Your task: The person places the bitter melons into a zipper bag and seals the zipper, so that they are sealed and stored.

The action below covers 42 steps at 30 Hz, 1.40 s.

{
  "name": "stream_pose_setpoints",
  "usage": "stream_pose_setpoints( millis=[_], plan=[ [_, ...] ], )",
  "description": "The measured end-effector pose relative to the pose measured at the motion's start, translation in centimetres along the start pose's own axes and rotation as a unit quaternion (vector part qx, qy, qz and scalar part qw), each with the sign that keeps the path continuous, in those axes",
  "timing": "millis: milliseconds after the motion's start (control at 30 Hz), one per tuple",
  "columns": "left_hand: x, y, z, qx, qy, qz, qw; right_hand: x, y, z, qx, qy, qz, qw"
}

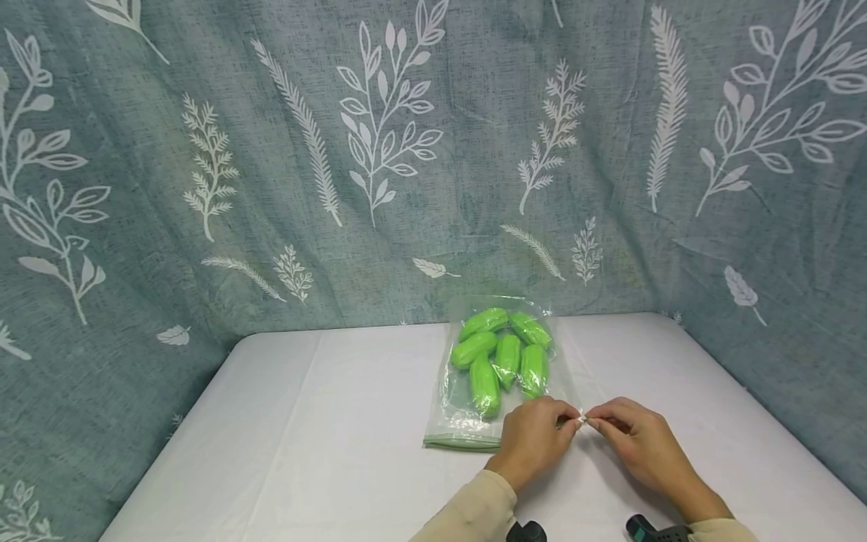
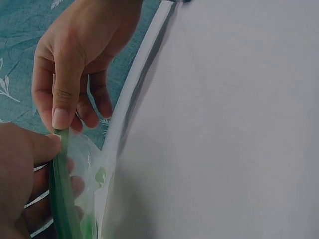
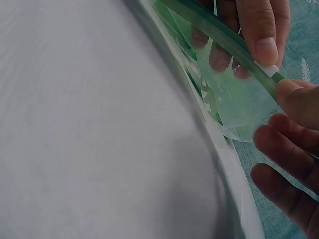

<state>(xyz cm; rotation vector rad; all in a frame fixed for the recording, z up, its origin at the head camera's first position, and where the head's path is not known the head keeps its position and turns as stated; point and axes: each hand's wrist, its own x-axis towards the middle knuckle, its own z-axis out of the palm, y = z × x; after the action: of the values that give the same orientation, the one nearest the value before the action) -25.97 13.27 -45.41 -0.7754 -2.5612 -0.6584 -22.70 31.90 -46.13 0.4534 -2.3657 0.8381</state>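
Note:
A clear zip bag (image 1: pixel 455 410) with a green zip strip (image 1: pixel 460 443) lies at the right part of the table. Inside it are several bright green, elongated pieces (image 1: pixel 485 388) that look like short cucumbers. At the bag's right corner, my left hand (image 1: pixel 535 436) pinches the strip by a small white slider (image 3: pixel 269 68), which its thumb partly covers. The thumb and forefinger of my right hand (image 1: pixel 637 444) pinch the strip's very end, just beside the left fingertips. In the left wrist view the strip (image 2: pixel 62 194) runs from the right fingertips past the left thumb.
A white cloth covers the table (image 1: pixel 325 421), whose back edge meets a blue-green curtain (image 1: pixel 379 256) with white leaf prints. The curtain also hangs along both sides. Dark devices (image 1: pixel 527 531) sit at both wrists.

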Motion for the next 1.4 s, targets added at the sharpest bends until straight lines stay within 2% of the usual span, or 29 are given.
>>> stream_pose_setpoints(
  millis=[233, 700, 833, 1133, 1400],
  plan=[
    [-0.1, -0.3, -0.3, 0.004, 0.014, 0.013, 0.9998, 0.0, 0.0, 0.1, -0.017, 0.009, -0.006, 0.9998],
    [-0.5, -0.9, -0.8, -0.011, 0.011, -0.001, 0.9999, 0.1, -0.2, 0.2, -0.024, 0.007, 0.003, 0.9997],
    [-0.6, -1.1, -0.9, -0.01, 0.014, 0.004, 0.9998, 0.1, -0.2, 0.2, -0.025, 0.01, 0.006, 0.9996],
    [-1.0, -1.8, -0.8, -0.036, 0.021, 0.028, 0.9987, 0.0, -0.1, 0.4, -0.032, 0.012, 0.004, 0.9994],
    [-1.3, -2.3, -1.0, -0.053, 0.027, 0.024, 0.998, -0.1, 0.0, 0.3, -0.033, 0.011, 0.012, 0.9993]
  ],
)
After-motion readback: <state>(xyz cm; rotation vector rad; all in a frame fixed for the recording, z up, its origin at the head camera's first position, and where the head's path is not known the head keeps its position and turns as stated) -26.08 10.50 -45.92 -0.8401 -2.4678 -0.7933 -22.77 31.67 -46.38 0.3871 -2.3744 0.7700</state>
